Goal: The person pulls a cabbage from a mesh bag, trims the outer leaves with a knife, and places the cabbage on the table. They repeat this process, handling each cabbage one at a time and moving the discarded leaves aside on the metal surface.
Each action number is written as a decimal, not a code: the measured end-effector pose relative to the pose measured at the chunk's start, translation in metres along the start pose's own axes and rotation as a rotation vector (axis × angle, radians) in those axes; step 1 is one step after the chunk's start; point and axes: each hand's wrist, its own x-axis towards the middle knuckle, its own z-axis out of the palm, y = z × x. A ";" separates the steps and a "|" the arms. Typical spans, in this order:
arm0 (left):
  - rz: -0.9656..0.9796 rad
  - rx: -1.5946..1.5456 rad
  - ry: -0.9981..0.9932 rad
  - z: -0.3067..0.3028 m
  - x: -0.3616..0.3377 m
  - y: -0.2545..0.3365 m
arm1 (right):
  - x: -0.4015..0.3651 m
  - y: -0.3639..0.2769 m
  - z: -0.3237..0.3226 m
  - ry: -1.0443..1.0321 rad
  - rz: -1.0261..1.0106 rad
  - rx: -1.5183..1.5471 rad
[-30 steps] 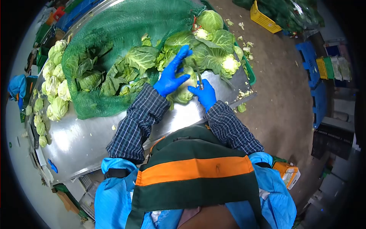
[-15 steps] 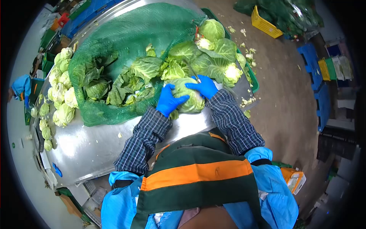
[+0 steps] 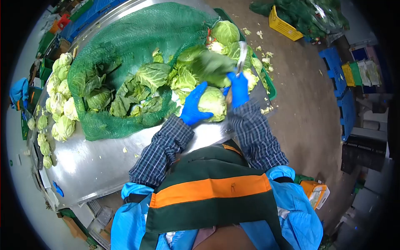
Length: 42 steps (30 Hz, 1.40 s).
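Note:
My left hand (image 3: 193, 106), in a blue glove, is curved around the left side of a pale green cabbage head (image 3: 214, 104) on the metal table. In my right hand (image 3: 238, 89), also gloved in blue, is a knife (image 3: 242, 56) with its shiny blade pointing up and away from me. Just beyond the cabbage, a large dark green outer leaf (image 3: 212, 66) is smeared by motion. Loose leaves (image 3: 183, 79) lie around it, and another whole cabbage (image 3: 225, 32) sits farther back by the table's edge.
A green mesh bag (image 3: 125, 37) with leaves and cabbage spreads over the table (image 3: 96, 166). Trimmed cabbages (image 3: 62, 100) are piled at the left. A green crate (image 3: 270, 85) stands by the right edge; scraps litter the floor. A yellow crate (image 3: 284, 26) stands farther off.
My right hand has come off the cabbage and swung right with the knife raised. A dark outer leaf has come away, baring a paler head. My left hand stays on the cabbage.

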 end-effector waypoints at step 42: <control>-0.265 0.048 0.014 -0.052 -0.008 -0.039 | -0.012 0.033 -0.065 -0.265 -0.365 -1.135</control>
